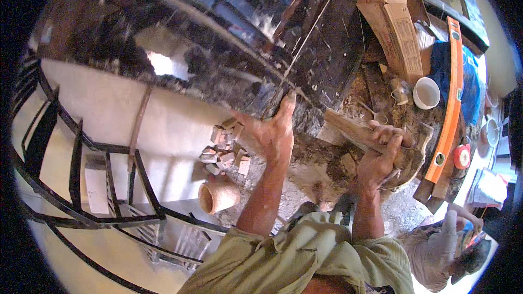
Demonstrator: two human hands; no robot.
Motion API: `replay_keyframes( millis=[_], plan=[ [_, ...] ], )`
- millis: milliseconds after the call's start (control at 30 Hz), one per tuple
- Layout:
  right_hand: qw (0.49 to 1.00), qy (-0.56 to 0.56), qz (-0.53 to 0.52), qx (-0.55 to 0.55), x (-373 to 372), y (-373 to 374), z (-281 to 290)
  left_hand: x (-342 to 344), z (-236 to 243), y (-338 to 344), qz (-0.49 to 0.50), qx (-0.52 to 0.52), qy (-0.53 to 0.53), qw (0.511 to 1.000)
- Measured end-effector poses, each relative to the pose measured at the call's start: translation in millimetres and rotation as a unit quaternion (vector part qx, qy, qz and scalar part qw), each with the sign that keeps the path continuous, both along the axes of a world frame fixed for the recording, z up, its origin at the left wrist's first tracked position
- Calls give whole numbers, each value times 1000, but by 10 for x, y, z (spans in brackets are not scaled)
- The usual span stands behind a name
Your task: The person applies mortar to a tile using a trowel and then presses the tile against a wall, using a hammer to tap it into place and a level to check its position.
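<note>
A dark, glossy stone slab [218, 38], dusty and smeared along its near edge, fills the upper left and meets another dark slab [327, 38] at a joint. My left hand [272, 130] grips the near edge by that joint, thumb up over it; its other fingers are partly hidden. My right hand [381, 155] is closed round a thick wooden handle [354, 129]. The handle's blunt end points at the slab's near corner. I cannot clearly make out the tool's head beyond my fist.
Broken brick pieces [224, 152] and a clay pot [219, 197] lie below on the left, beside a black metal railing [81, 215]. To the right are an orange spirit level [448, 98], a white bowl [426, 93] and a cardboard box [393, 27]. Another person [436, 256] works at lower right.
</note>
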State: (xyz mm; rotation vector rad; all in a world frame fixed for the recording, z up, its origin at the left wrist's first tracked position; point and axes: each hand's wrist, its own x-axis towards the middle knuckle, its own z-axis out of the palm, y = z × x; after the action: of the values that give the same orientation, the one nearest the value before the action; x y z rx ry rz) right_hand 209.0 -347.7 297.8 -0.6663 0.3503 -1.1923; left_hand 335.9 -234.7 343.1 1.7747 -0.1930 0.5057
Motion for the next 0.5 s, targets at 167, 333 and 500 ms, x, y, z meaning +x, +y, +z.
replay_keyframes(
  millis=[167,333,500],
  plan=[
    [993,108,-31,-38,-371,57,-129,53,158,276,-144,33,-15,989],
    [980,192,-58,-8,-810,217,-330,96,50,624,-242,-58,12,969],
    [972,207,-108,-25,-1124,455,-601,145,-184,1015,-297,-124,79,944]
  ],
)
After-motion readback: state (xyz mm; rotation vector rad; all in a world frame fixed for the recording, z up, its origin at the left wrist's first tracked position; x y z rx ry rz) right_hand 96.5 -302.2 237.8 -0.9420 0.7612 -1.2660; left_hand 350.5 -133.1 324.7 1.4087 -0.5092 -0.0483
